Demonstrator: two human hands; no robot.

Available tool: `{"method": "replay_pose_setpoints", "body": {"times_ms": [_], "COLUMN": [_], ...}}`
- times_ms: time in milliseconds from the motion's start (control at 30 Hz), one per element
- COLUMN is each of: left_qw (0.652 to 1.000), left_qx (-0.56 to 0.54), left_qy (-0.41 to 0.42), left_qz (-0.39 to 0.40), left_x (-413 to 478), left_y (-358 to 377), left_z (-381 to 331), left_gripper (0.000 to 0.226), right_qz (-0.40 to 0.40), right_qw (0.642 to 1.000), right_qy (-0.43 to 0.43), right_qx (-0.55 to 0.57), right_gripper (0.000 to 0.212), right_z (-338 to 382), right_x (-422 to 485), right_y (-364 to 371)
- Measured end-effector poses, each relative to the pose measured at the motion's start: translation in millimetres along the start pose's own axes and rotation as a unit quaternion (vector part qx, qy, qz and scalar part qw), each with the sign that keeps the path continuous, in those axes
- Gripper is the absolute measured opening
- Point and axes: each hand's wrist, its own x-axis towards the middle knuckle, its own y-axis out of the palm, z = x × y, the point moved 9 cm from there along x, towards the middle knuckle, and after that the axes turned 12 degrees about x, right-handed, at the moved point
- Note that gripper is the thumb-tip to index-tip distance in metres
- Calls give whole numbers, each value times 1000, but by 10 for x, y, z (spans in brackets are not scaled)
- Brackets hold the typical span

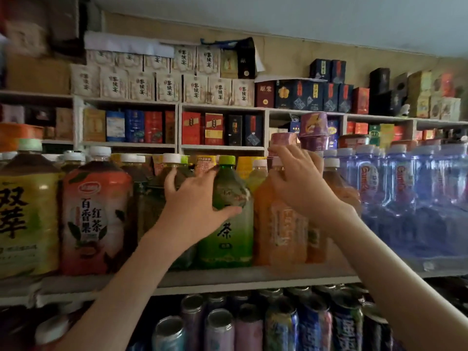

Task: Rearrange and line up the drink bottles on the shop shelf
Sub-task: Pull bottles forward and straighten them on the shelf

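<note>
Shop shelves cover the whole wall, and the long white shelf board [228,277] holds a row of big drinks. Near its middle stands the green plastic tea bottle [228,239], upright at the front edge. The left hand [195,201] grips its shoulder, with the thumb across the front and the other fingers [169,178] curled over the dark brown bottle [152,198] just left of it. I think this is to slide the green bottle into line.

Touching the green bottle's right side is the orange plastic juice bottle [276,231]. The right hand [301,186] curls its fingers round that bottle's pink cap, probably to stop it tipping. Further right stand clear blue water bottles [405,193]. Below sit shiny drink cans [220,325].
</note>
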Motion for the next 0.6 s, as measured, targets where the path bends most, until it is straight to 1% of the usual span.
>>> {"method": "replay_pose_setpoints", "body": {"times_ms": [67, 133, 200, 267, 333, 500, 600], "left_qw": [997, 994, 990, 990, 990, 993, 993], "left_qx": [65, 87, 95, 94, 90, 72, 78], "left_qy": [-17, -46, -75, -87, -93, -94, -84], "left_qz": [38, 56, 69, 65, 49, 8, -5], "left_x": [4, 14, 33, 60, 60, 5, -20], "left_y": [128, 178, 170, 134, 114, 140, 146], "left_z": [-55, -46, -29, -49, -66, -95, -99], "left_gripper": [115, 125, 129, 126, 122, 123, 127], "right_qz": [31, 66, 90, 90, 70, -44, -70], "right_qw": [999, 994, 979, 972, 974, 990, 991], "right_qy": [36, 64, 91, 110, 119, 101, 100], "right_qx": [6, 67, 157, 188, 178, 82, 58], "right_gripper": [43, 46, 52, 55, 54, 47, 45], "right_z": [-141, -231, -291, -324, -322, -273, -265], "right_x": [-4, -16, -36, -47, -54, -83, -74], "right_y": [36, 120, 196, 235, 272, 189, 191]}}
